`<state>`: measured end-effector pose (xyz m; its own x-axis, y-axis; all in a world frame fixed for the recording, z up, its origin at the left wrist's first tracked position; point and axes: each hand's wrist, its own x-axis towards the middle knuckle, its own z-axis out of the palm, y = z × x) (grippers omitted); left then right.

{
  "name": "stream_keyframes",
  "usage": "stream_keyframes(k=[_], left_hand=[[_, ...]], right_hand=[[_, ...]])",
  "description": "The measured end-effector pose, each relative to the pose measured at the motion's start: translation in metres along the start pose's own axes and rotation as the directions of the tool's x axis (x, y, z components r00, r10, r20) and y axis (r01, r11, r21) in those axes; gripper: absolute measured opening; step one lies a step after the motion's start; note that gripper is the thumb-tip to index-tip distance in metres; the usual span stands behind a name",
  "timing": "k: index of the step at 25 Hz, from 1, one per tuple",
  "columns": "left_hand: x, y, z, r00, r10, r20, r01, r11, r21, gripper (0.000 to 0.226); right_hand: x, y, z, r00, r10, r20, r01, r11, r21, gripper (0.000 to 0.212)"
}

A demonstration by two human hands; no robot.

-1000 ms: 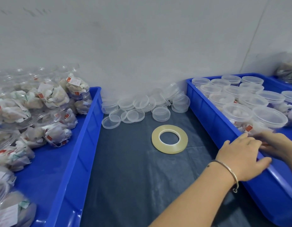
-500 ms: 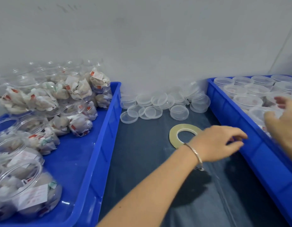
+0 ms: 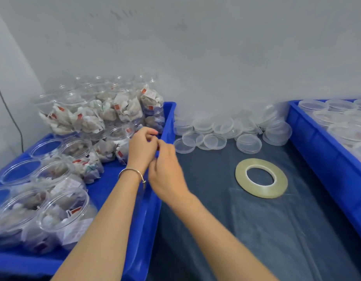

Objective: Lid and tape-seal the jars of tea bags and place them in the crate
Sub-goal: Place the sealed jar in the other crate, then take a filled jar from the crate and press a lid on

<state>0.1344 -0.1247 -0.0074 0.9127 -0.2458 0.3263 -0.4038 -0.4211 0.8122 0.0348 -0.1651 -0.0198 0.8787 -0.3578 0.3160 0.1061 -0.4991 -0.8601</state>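
Observation:
Several open clear jars of tea bags [image 3: 64,216] fill the blue crate on the left [image 3: 151,216], some stacked at its back. My left hand [image 3: 142,148], with a bracelet on the wrist, and my right hand [image 3: 165,171] meet fingertip to fingertip above that crate's right rim, close to a jar [image 3: 119,136]. Both have curled fingers; whether anything is pinched between them is hidden. A roll of clear tape [image 3: 261,177] lies flat on the dark table. Loose clear lids [image 3: 248,142] are piled by the wall. Lidded jars [image 3: 341,128] stand in the right blue crate [image 3: 325,159].
A dark plastic sheet [image 3: 256,230] covers the table between the two crates. A grey wall [image 3: 195,57] closes off the back. A thin black cable [image 3: 11,118] runs down the wall at far left.
Both hands left the right crate and swung left across the table to the left crate's rim, where they now meet. My view turned left as well. The tape roll stayed put.

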Motion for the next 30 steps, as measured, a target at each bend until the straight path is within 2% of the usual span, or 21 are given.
stream_keyframes(k=[3, 6, 8, 9, 11, 13, 16, 19, 22, 24, 26, 28, 30], left_hand=[[0.015, -0.022, -0.011, 0.998, -0.052, -0.027, 0.054, 0.997, 0.052, 0.025], [0.029, -0.03, -0.014, 0.992, 0.04, -0.121, -0.03, 0.996, 0.08, 0.036], [0.043, -0.029, -0.015, 0.954, 0.158, -0.253, -0.121, 0.98, 0.159, 0.054], [0.053, -0.027, -0.015, 0.93, 0.184, -0.319, -0.114, 0.967, 0.228, 0.063], [0.076, -0.02, -0.019, 0.895, 0.164, -0.415, -0.02, 0.944, 0.329, 0.075], [0.099, -0.014, -0.023, 0.905, 0.134, -0.403, 0.028, 0.928, 0.371, 0.078], [0.129, -0.016, -0.03, 0.952, 0.038, -0.304, 0.09, 0.913, 0.398, 0.073], [0.149, -0.024, -0.037, 0.983, -0.034, -0.18, 0.102, 0.917, 0.385, 0.055], [0.156, -0.021, -0.038, 0.972, -0.036, -0.233, 0.104, 0.952, 0.288, 0.027], [0.149, -0.017, -0.032, 0.958, -0.03, -0.286, 0.096, 0.971, 0.218, 0.022], [0.132, -0.013, -0.021, 0.935, 0.05, -0.351, 0.01, 0.986, 0.168, 0.02], [0.107, -0.004, -0.009, 0.885, 0.185, -0.426, -0.158, 0.983, 0.099, 0.02], [0.084, 0.014, 0.003, 0.828, 0.273, -0.49, -0.305, 0.952, 0.015, 0.018]], right_hand=[[0.006, -0.004, 0.028, 0.992, 0.063, 0.108, -0.057, 0.997, -0.053, 0.061], [0.016, 0.002, 0.039, 0.982, 0.074, 0.176, -0.02, 0.957, -0.289, 0.085], [0.024, 0.003, 0.042, 0.976, 0.086, 0.198, 0.005, 0.909, -0.417, 0.09], [0.027, 0.004, 0.042, 0.975, 0.094, 0.203, 0.007, 0.892, -0.452, 0.09], [0.029, 0.004, 0.043, 0.971, 0.107, 0.216, 0.009, 0.879, -0.477, 0.091], [0.028, 0.005, 0.044, 0.969, 0.109, 0.222, 0.012, 0.875, -0.483, 0.092], [0.029, 0.007, 0.045, 0.968, 0.104, 0.23, 0.026, 0.866, -0.499, 0.094], [0.03, 0.008, 0.046, 0.967, 0.105, 0.233, 0.028, 0.863, -0.504, 0.095], [0.031, 0.008, 0.046, 0.97, 0.091, 0.226, 0.036, 0.865, -0.5, 0.095], [0.031, 0.009, 0.047, 0.97, 0.089, 0.225, 0.036, 0.867, -0.497, 0.094], [0.031, 0.01, 0.047, 0.971, 0.088, 0.224, 0.034, 0.87, -0.491, 0.093], [0.031, 0.009, 0.046, 0.977, 0.06, 0.205, 0.037, 0.898, -0.438, 0.087], [0.029, 0.011, 0.04, 0.988, 0.031, 0.152, 0.005, 0.972, -0.235, 0.069]])
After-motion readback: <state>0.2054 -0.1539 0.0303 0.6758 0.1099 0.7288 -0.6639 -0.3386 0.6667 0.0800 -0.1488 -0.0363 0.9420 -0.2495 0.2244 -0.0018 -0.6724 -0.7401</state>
